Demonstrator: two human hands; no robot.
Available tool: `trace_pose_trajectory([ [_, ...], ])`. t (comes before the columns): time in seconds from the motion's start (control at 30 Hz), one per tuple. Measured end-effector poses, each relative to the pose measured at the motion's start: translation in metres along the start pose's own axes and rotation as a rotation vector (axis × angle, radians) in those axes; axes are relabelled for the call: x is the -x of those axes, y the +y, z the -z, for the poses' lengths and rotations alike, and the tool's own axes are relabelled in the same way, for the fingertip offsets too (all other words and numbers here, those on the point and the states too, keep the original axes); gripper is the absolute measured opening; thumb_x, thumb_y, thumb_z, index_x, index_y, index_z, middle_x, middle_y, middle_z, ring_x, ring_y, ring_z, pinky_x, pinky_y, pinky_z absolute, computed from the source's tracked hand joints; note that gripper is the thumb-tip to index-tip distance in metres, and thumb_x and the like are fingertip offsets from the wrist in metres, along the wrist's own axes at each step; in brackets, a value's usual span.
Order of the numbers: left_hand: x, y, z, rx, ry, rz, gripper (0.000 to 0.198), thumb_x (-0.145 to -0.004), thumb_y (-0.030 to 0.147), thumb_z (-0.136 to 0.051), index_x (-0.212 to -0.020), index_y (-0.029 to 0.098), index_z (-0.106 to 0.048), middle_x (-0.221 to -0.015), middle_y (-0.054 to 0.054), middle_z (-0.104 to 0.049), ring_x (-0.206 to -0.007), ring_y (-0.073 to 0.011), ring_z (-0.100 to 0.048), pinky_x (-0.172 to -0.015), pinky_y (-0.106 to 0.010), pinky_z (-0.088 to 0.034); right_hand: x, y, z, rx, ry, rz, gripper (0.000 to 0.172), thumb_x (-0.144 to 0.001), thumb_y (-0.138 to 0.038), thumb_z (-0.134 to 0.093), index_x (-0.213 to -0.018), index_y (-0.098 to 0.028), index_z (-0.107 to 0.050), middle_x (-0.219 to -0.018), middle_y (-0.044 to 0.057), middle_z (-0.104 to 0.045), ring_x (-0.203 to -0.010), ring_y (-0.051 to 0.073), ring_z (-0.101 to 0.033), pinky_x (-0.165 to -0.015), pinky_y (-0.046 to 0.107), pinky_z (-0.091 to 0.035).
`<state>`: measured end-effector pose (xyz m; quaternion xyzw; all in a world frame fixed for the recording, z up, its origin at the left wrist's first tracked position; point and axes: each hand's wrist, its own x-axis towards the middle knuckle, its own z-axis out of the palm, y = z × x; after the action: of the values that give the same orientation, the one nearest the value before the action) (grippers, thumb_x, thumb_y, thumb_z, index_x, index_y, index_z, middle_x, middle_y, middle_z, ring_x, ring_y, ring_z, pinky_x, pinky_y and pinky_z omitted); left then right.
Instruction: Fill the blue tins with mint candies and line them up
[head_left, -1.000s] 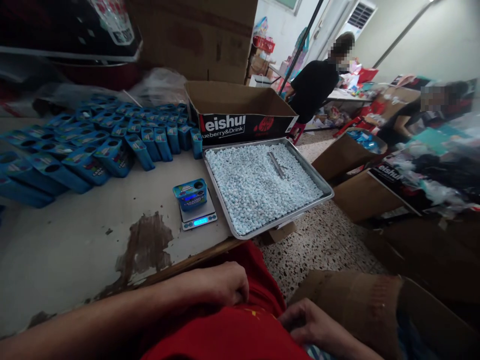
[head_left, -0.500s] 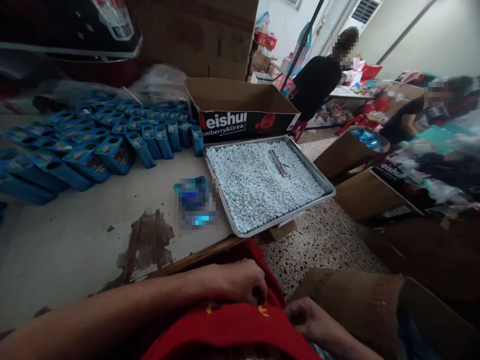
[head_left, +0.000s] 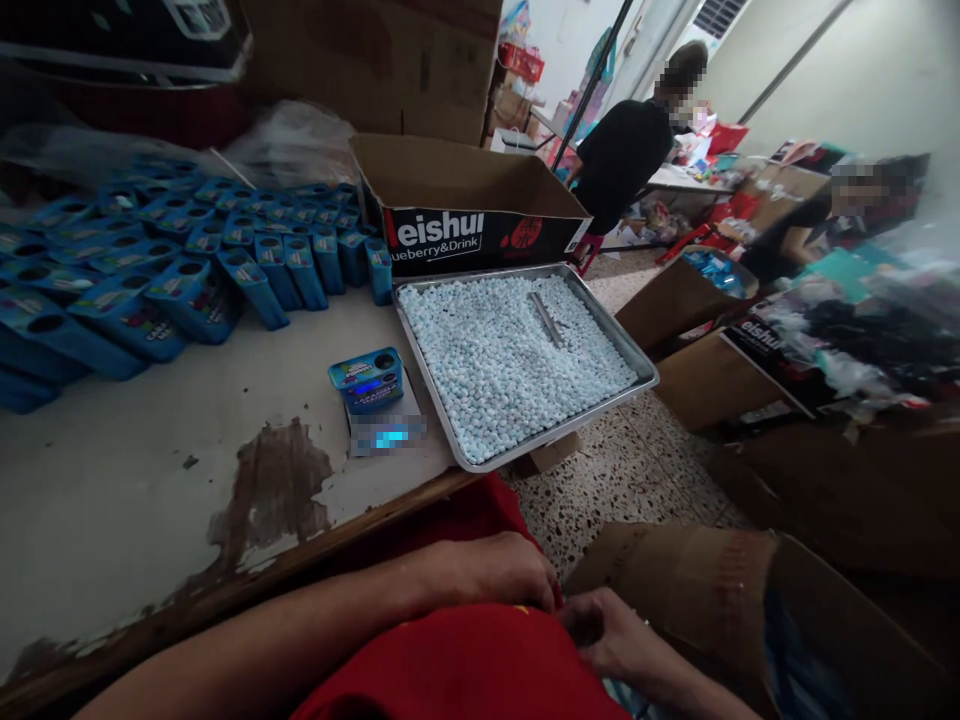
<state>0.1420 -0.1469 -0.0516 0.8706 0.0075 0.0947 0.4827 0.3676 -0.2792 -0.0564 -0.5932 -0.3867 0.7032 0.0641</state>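
Observation:
Low over the red shirt, my left hand has its fingers curled inward, and their tips are out of sight. Close beside it, my right hand is closed too, thumb and fingers drawn together. Whatever is between the fingers of either hand is hidden. On the table, a blue container with a round hole in its top is on a small digital scale with a lit display. To its right, a metal tray holds many pale blue and white candies, with a metal strip lying on them.
Many open blue containers stand in rows at the left. Behind the tray is an open carton. An open cardboard box is at the lower right, near my right hand. Two people are further back. The table paint is worn.
My left hand has moved slightly right, closer to my right hand. The view has shifted a little, so the table things appear further left. The container on the scale has stayed in place.

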Motion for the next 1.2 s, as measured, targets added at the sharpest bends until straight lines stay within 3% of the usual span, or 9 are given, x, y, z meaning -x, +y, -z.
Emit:
trace_pose_trajectory([
  [0.2,0.005,-0.005,-0.004,0.066,-0.080,-0.051,0.010,-0.090,0.010,-0.072,-0.089,0.017,-0.078,-0.107,-0.002,-0.080,-0.095,-0.0162,-0.073,-0.080,-0.020,-0.053,-0.006,-0.024,0.006,0.064,-0.081,-0.058,0.018,-0.054,-0.023,-0.075,-0.068,-0.012,-0.071,-0.060,-0.003,-0.061,-0.056,0.010,-0.052,-0.056,0.021,-0.039],
  [0.5,0.029,0.013,0.014,0.002,-0.032,-0.157,0.018,-0.095,0.011,-0.065,-0.082,0.020,-0.073,-0.097,-0.005,-0.076,-0.092,-0.0172,-0.069,-0.081,-0.025,-0.051,-0.009,-0.027,0.000,0.133,-0.064,-0.044,0.028,-0.049,-0.024,-0.078,-0.074,-0.015,-0.067,-0.064,-0.005,-0.060,-0.061,0.010,-0.051,-0.060,0.023,-0.039],
  [0.63,0.025,0.013,0.002,-0.288,-0.017,-0.201,0.017,-0.099,0.017,-0.068,-0.083,0.019,-0.071,-0.095,-0.004,-0.075,-0.090,-0.0161,-0.067,-0.069,-0.028,-0.047,-0.008,-0.028,-0.001,0.151,-0.046,-0.007,0.028,-0.048,-0.023,-0.077,-0.069,-0.017,-0.060,-0.061,-0.008,-0.051,-0.061,0.009,-0.045,-0.058,0.022,-0.032],
  [0.77,0.022,0.008,-0.017,-0.504,0.046,-0.118,0.023,-0.098,0.022,-0.072,-0.076,0.018,-0.068,-0.089,-0.003,-0.072,-0.077,-0.0153,-0.061,-0.052,-0.031,-0.034,-0.004,-0.026,0.000,0.129,-0.050,0.049,0.028,-0.052,-0.022,-0.077,-0.070,-0.017,-0.056,-0.062,-0.008,-0.047,-0.063,0.007,-0.039,-0.056,0.022,-0.026],
  [0.87,0.021,0.005,-0.023,-0.540,0.089,-0.117,0.024,-0.100,0.024,-0.068,-0.077,0.018,-0.068,-0.086,-0.003,-0.071,-0.072,-0.0147,-0.058,-0.051,-0.031,-0.031,-0.002,-0.020,-0.003,0.060,-0.029,0.101,0.030,-0.055,-0.023,-0.078,-0.077,-0.017,-0.057,-0.067,-0.007,-0.051,-0.066,0.009,-0.042,-0.058,0.022,-0.027],
  [1.0,0.020,0.003,-0.022,-0.538,0.076,-0.143,0.023,-0.098,0.023,-0.072,-0.076,0.017,-0.069,-0.087,-0.003,-0.071,-0.074,-0.0151,-0.060,-0.053,-0.031,-0.035,-0.004,-0.007,-0.010,-0.015,0.052,0.148,0.036,-0.053,-0.022,-0.081,-0.074,-0.019,-0.051,-0.067,-0.006,-0.049,-0.067,0.009,-0.039,-0.058,0.022,-0.027],
  [1.2,0.028,0.003,-0.022,-0.492,0.076,-0.132,0.015,-0.092,0.026,-0.080,-0.082,0.018,-0.074,-0.083,-0.001,-0.070,-0.069,-0.0138,-0.058,-0.052,-0.032,-0.035,-0.002,-0.003,-0.011,-0.050,0.035,0.125,0.041,-0.052,-0.024,-0.085,-0.075,-0.019,-0.051,-0.068,-0.007,-0.050,-0.067,0.009,-0.041,-0.059,0.022,-0.029],
])
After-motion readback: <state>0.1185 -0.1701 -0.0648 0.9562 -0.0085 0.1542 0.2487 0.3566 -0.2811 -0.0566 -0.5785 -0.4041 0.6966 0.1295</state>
